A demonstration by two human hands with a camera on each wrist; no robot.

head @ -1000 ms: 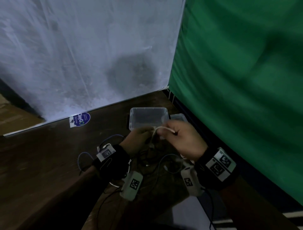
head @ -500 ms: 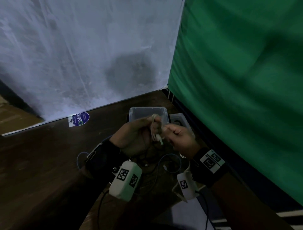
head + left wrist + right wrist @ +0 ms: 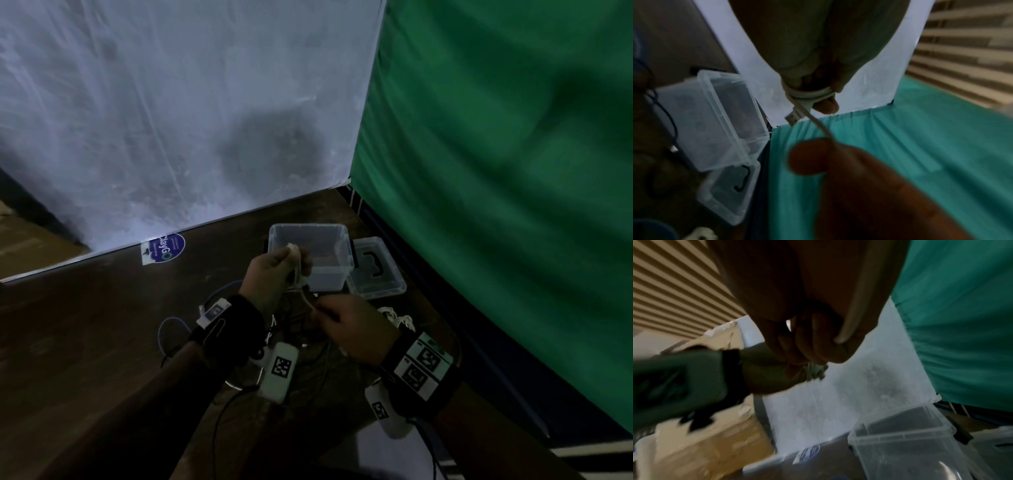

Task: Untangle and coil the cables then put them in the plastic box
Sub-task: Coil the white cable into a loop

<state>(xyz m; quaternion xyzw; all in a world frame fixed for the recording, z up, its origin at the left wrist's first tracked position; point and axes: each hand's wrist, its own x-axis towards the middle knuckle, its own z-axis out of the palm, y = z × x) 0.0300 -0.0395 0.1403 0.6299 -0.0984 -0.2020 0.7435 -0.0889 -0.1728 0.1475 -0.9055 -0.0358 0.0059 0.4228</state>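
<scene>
Left hand point(image 3: 274, 274) is curled round the white cable point(image 3: 809, 94) loops and the right hand point(image 3: 349, 325) pinches the tail — I'd keep it taut, wrap snug, tuck the USB plug point(image 3: 792, 117) before dropping it in the plastic box point(image 3: 310, 230).

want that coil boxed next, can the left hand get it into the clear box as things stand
Probably yes: the left hand holding the white cable is right beside the open plastic box, its lid off.

Your left hand point(image 3: 274, 274) holds a pale cream cable point(image 3: 809, 94) with a silver plug. Before you stands a clear, colourless plastic box point(image 3: 310, 253) on a dark brown wooden table point(image 3: 85, 325). Behind hang a white sheet point(image 3: 171, 102) and a green cloth point(image 3: 496, 171). Black wristbands point(image 3: 419, 370) carry black-and-white square-patterned tags.
</scene>
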